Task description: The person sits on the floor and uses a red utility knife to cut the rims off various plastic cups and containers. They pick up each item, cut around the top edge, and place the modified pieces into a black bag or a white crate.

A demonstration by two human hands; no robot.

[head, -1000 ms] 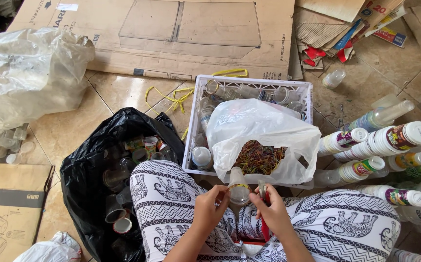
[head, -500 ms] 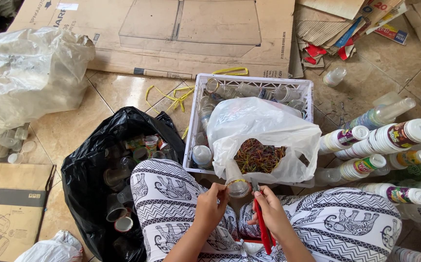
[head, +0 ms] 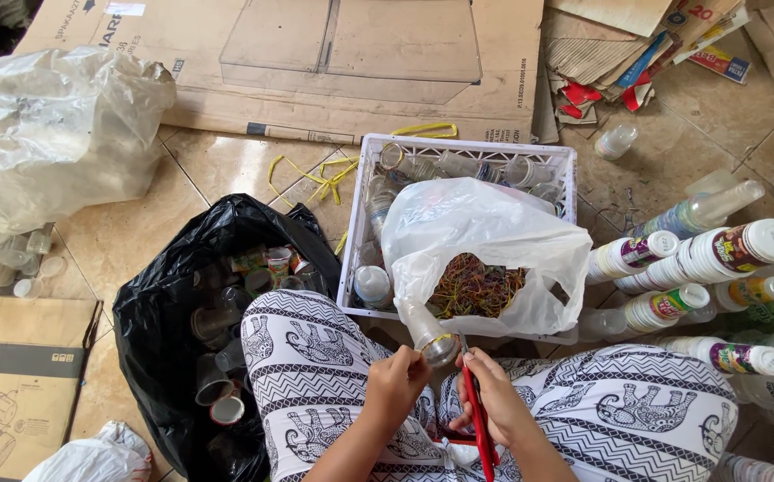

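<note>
My left hand (head: 396,382) grips a small clear plastic cup (head: 429,332) by its rim, tilted away from me over my lap. My right hand (head: 500,399) holds a red-handled tool (head: 475,418), likely scissors, with its tip at the cup's rim. Just beyond both hands lies a white plastic bag (head: 485,241) holding a heap of coloured rubber bands (head: 476,287). The bag rests on a white plastic crate (head: 360,234) filled with clear cups.
A black bin bag (head: 173,312) with used cups sits to my left. Stacks of labelled cups (head: 699,259) lie to my right. Flattened cardboard (head: 351,62) covers the floor ahead, a large clear bag (head: 48,134) at far left, yellow straps (head: 316,174) on the tiles.
The cup has lifted from my lap and now tilts up toward the bag. The red tool's tip has come up to the cup's rim.
</note>
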